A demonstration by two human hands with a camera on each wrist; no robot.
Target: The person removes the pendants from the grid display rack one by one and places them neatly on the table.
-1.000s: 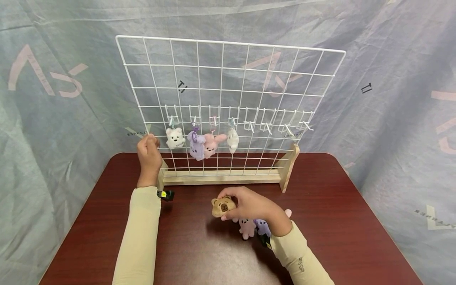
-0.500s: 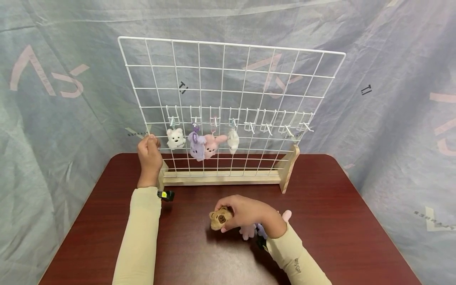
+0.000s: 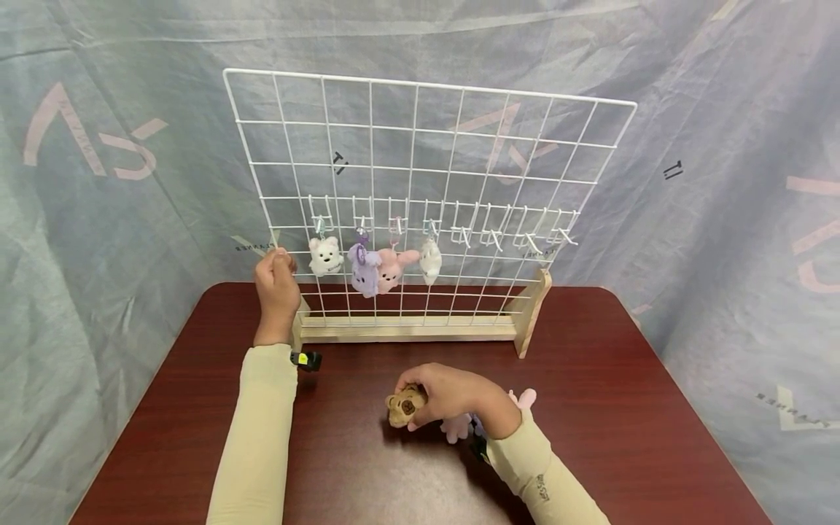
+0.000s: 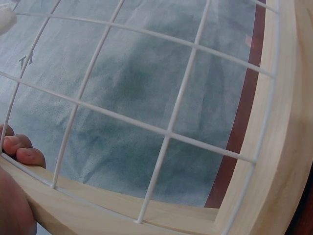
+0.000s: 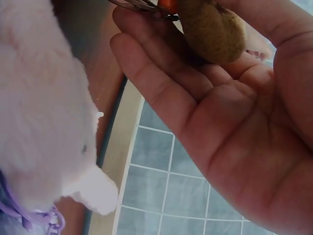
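My left hand (image 3: 277, 288) grips the left side of a white wire grid (image 3: 416, 85) on a wooden stand (image 3: 407, 334). In the left wrist view its fingers (image 4: 30, 155) come round the wooden upright. Low over the table, my right hand (image 3: 449, 394) pinches a brown bear plush keychain (image 3: 403, 407), its face turned outward. The right wrist view shows only part of the brown plush (image 5: 215, 36) and metal ring pieces by the fingertips. Beneath that hand lie a pink plush (image 3: 455, 428) and a purple one, mostly hidden. A larger pale pink plush (image 5: 44, 98) is close to the palm.
From hooks on the grid hang a white bear plush (image 3: 326, 257), a purple plush (image 3: 364, 271), a pink plush (image 3: 390, 271) and a white plush (image 3: 430, 262). Several bare hooks (image 3: 494, 236) continue rightward. Grey cloth (image 3: 722, 109) surrounds the dark red table (image 3: 354, 467).
My right hand has lowered the bear plush keychain and shifted it slightly left and nearer to me, then nearly stopped. The left hand keeps its grip on the grid's side.
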